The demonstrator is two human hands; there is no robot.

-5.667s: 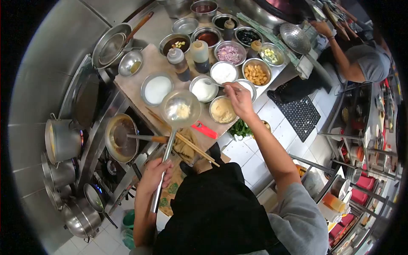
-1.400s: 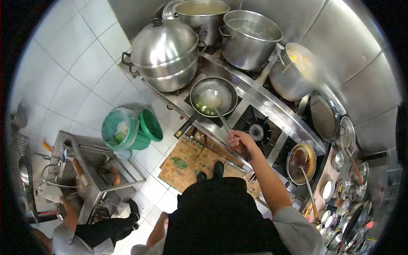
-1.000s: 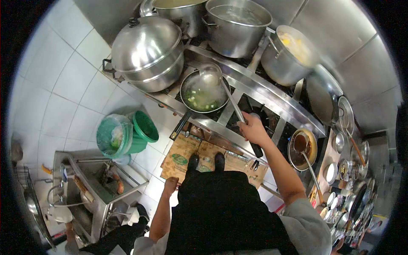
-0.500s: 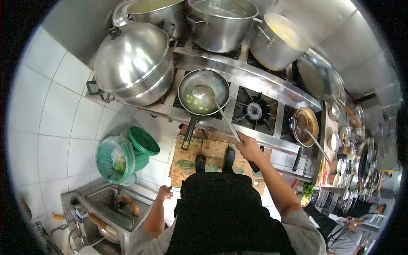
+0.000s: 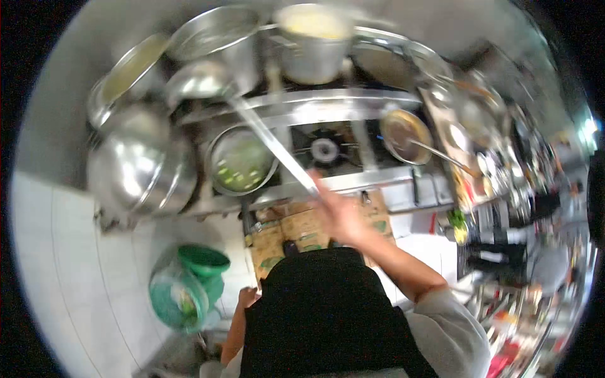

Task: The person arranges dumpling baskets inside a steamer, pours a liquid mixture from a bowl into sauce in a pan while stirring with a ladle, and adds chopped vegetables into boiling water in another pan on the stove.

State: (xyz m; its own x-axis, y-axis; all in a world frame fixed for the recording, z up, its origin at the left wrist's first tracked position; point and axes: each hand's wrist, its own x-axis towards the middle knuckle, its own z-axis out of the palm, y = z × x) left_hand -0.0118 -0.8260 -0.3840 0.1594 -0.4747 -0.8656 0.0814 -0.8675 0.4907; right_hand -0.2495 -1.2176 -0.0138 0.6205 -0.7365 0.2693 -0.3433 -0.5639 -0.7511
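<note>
My right hand is closed around the handle of a long metal ladle, smeared by motion. The ladle's bowl is raised above the back of the stove, near the tall pots. Below it, a frying pan sits on the left front burner, holding pale liquid with several light green pieces gathered toward its near side. My left hand hangs low beside the black apron, apart from the stove. Its fingers look loosely apart with nothing in them, though partly blurred.
A big domed steamer pot stands left of the pan. Further right are a bare burner and a pan of brown sauce with a utensil in it. Green bins stand on the floor. Other people are at far right.
My right hand has lifted the ladle out of the pan, up and left toward the rear pots. The view has shifted and turned. My left hand stays low at my side.
</note>
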